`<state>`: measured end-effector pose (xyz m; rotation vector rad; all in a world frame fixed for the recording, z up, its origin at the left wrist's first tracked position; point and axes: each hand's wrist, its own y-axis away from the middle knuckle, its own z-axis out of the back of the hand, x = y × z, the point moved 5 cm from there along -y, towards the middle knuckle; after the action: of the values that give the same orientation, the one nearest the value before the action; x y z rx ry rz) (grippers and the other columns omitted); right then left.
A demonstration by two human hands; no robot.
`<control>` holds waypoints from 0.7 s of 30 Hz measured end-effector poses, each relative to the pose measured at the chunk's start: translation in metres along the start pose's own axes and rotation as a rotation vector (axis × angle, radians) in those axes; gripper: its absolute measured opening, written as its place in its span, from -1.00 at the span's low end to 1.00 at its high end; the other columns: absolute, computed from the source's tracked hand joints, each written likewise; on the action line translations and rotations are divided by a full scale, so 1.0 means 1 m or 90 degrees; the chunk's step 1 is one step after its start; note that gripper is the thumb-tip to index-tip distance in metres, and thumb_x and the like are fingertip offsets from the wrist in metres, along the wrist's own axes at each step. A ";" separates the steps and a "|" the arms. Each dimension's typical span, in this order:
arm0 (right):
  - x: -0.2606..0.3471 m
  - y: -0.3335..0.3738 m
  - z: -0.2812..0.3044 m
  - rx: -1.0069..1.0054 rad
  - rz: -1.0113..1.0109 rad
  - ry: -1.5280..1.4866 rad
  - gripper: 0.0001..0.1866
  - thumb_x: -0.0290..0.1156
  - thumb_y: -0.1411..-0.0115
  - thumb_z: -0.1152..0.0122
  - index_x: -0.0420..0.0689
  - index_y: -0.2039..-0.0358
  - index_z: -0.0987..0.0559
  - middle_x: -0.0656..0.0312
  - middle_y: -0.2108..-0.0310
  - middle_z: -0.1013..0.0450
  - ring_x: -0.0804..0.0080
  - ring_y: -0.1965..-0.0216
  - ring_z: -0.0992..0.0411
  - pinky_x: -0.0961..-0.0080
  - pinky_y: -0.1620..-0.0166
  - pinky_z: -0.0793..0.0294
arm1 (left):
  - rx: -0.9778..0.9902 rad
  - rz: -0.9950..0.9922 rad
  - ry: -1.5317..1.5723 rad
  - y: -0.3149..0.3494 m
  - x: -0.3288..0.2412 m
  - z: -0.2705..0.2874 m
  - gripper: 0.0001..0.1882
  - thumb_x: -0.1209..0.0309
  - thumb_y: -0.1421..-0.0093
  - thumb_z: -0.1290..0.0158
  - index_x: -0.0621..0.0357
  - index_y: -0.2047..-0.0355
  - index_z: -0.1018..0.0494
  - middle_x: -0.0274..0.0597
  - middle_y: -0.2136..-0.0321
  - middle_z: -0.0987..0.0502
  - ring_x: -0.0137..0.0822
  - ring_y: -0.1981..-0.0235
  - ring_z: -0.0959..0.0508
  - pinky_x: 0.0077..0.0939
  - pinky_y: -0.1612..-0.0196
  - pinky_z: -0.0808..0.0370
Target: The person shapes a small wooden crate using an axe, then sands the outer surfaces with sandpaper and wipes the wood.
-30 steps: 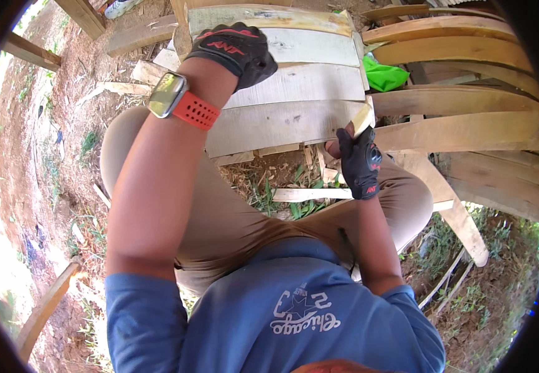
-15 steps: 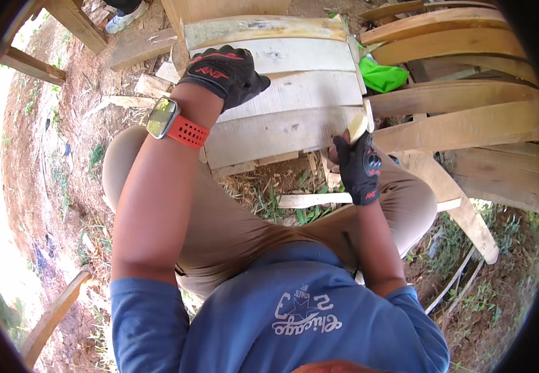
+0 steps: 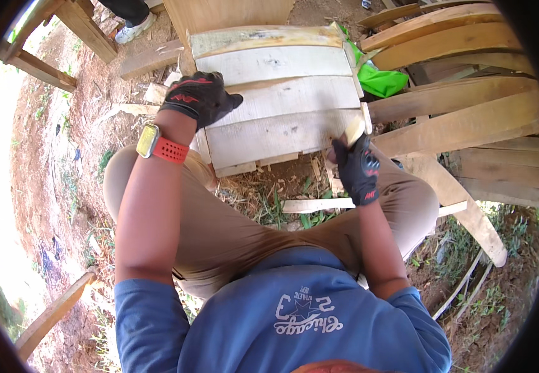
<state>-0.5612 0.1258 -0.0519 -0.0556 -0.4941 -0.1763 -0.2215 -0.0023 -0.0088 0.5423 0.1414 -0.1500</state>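
In front of my knees is a panel of pale wooden slats point(image 3: 285, 96), its lowest slat nearest me. My left hand point(image 3: 196, 101), in a black glove with red marks, is over the panel's left edge. Its fingers are curled and its thumb points right; anything inside the fist is hidden. At the panel's lower right corner, my gloved right hand point(image 3: 358, 171) is closed around a pale, rounded, flat piece point(image 3: 354, 129). That piece is beside the panel's right edge strip; whether they touch, I cannot tell.
Curved wooden slats point(image 3: 456, 96) fill the right side, with a bright green bag point(image 3: 381, 82) between them and the panel. Below them a tapered board point(image 3: 462, 208) slants down. Wooden legs point(image 3: 86, 28) and another person's shoe point(image 3: 136, 29) are at upper left. A loose strip point(image 3: 319, 205) lies between my knees.
My left hand has moved left and slightly down, from over the slats to the panel's left edge. The right hand keeps hold of the pale piece in nearly the same place.
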 end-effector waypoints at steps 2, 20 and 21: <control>-0.017 0.001 -0.008 -0.018 0.051 0.033 -0.52 -0.01 -0.33 -0.28 -0.14 0.01 -0.46 0.00 0.47 -0.62 -0.06 0.42 -0.63 0.01 0.34 -0.58 | 0.034 0.007 0.014 0.004 -0.001 0.002 -0.06 -0.28 -0.29 -0.05 0.26 -0.39 -0.32 0.15 -0.29 -0.47 0.09 -0.34 -0.45 -0.14 -0.43 -0.33; 0.059 0.034 -0.048 0.080 0.079 0.039 -0.51 0.03 -0.36 -0.25 -0.18 0.09 -0.45 0.14 0.54 -0.63 0.06 0.42 -0.67 0.11 0.32 -0.60 | -0.387 0.043 0.225 -0.047 0.047 -0.079 -0.19 -0.19 -0.41 0.03 -0.10 -0.52 -0.12 0.15 -0.56 0.01 0.33 -0.49 -0.14 0.06 -0.47 -0.23; 0.070 0.026 -0.040 0.066 0.091 0.018 -0.51 0.03 -0.36 -0.26 -0.19 0.08 -0.46 0.13 0.54 -0.63 0.04 0.42 -0.67 0.11 0.32 -0.60 | -0.387 0.047 0.213 -0.046 0.048 -0.080 -0.20 -0.17 -0.42 0.04 -0.09 -0.52 -0.13 0.15 -0.55 0.01 0.33 -0.48 -0.15 0.05 -0.47 -0.24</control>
<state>-0.4771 0.1370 -0.0534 0.0128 -0.4683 -0.0111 -0.1901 -0.0040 -0.1081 -0.0398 0.4748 0.0597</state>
